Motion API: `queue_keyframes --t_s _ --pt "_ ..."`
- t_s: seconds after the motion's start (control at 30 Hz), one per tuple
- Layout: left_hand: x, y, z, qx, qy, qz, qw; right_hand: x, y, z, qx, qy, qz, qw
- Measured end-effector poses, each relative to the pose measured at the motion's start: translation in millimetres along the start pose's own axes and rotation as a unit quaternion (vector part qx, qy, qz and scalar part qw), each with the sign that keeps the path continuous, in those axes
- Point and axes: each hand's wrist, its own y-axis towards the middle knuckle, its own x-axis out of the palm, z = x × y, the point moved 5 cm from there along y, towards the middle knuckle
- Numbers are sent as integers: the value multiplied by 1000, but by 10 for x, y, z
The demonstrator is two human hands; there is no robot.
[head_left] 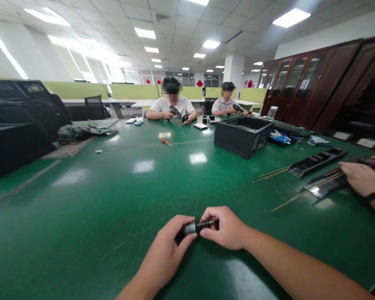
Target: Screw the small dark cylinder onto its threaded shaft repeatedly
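Two bare hands meet low in the head view, just above the near edge of the green tabletop (112,196). Between them is a small cylindrical part (196,227), dark with a bright metal band and a ribbed section. It lies level, held clear of the surface. The left hand (167,248) wraps the part's left end, with its thumb on top and the other fingers (187,243) curled underneath and closed on it. The right hand (228,229) pinches the ribbed right end between its thumb and narrow fingertips, hiding that end.

At the right edge a co-worker's hand (361,178), with a dark band on the wrist, rests on a black metal strip (326,187). A second black strip (317,160) lies just beyond it, and several thin pale rods (273,172) lie beside and across these strips.

Further back, right of centre, sits an open black case (242,135). A red-handled screwdriver (165,142) lies alone, well apart from the case, towards the middle of the tabletop. Bulky black equipment (15,125) stands at the left edge.

Two seated people (171,106) at the far side each hold a dark power tool. Dark wooden cabinets (306,83) line the right wall.
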Motion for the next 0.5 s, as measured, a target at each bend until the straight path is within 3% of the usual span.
queue_keyframes --t_s 0.5 --pt "-3 -2 19 3 0 6 1000 -9 -9 -16 -8 -1 5 1000"
